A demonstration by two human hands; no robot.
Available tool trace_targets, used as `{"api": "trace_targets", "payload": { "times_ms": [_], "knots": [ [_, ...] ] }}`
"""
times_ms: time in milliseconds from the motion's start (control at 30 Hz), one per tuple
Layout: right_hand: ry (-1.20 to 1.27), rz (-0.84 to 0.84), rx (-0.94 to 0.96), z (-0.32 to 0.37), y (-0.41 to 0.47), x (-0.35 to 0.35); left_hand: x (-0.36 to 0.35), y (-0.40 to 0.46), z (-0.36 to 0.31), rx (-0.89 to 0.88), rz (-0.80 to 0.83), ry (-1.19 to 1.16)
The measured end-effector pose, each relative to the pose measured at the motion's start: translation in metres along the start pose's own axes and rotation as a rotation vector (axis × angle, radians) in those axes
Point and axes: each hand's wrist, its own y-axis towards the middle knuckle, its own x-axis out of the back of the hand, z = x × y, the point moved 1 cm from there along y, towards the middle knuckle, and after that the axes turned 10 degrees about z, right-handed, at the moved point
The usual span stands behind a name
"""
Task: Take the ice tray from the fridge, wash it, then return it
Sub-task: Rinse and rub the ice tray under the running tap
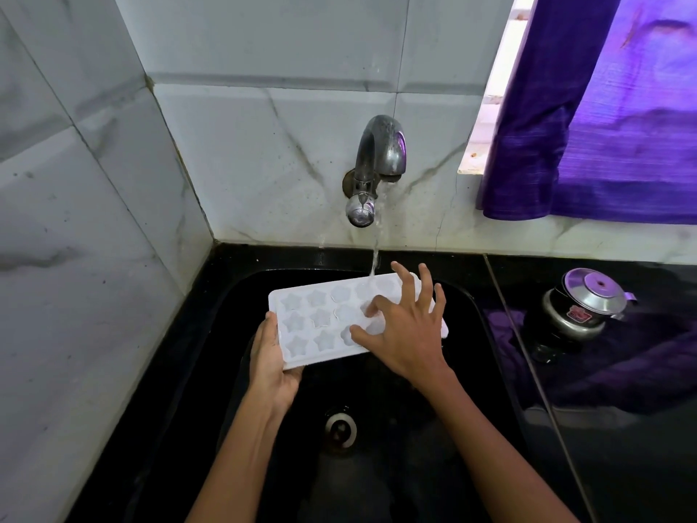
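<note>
Right hand (405,330): placed on top of the ice tray (324,322), fingers spread and bent, the fingertips (371,305) pressed into the moulds at the tray's right half; nothing is gripped. The forearm is seen entering from the lower right.

Left hand (273,356): the tray's near left corner is held, the thumb laid along the left edge and the fingers curled underneath, where they are hidden. The forearm is seen entering from the bottom centre.

Ice tray: white, with star-shaped and rounded moulds in three rows; held nearly level over the sink (486,334), under the tap. Its right end is covered by the right hand, so the full count of moulds cannot be told.

Water (374,258): a thin stream is seen falling from the tap (381,152) onto the tray's far right edge.

Tap: dull metal, wall-mounted, curved spout, with a round knob (361,213) below.

Sink: black, set into a black table (622,447); a metal drain (340,431) is visible at its bottom.

Pot (584,307): metal, lidded, stood on the table to the right of the sink. A red label is borne on its side; the writing is too small to be read.

Curtain (603,126): purple, hung at the upper right, cut off by the frame edge.

Wall (113,183): pale marbled tiles.
</note>
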Motion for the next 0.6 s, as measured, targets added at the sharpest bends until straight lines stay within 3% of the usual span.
{"api": "trace_targets", "payload": {
  "times_ms": [200,367,600],
  "knots": [
    [-0.024,0.020,0.004,0.001,-0.005,0.001,-0.003,-0.003,-0.001,-0.001,0.005,-0.017],
    [-0.003,-0.098,-0.052,0.003,-0.007,0.002,-0.006,-0.008,-0.001,0.021,-0.004,-0.035],
    [0.062,-0.038,-0.085,0.005,-0.016,0.004,-0.010,-0.016,-0.008,-0.042,-0.049,0.010]
  ]
}}
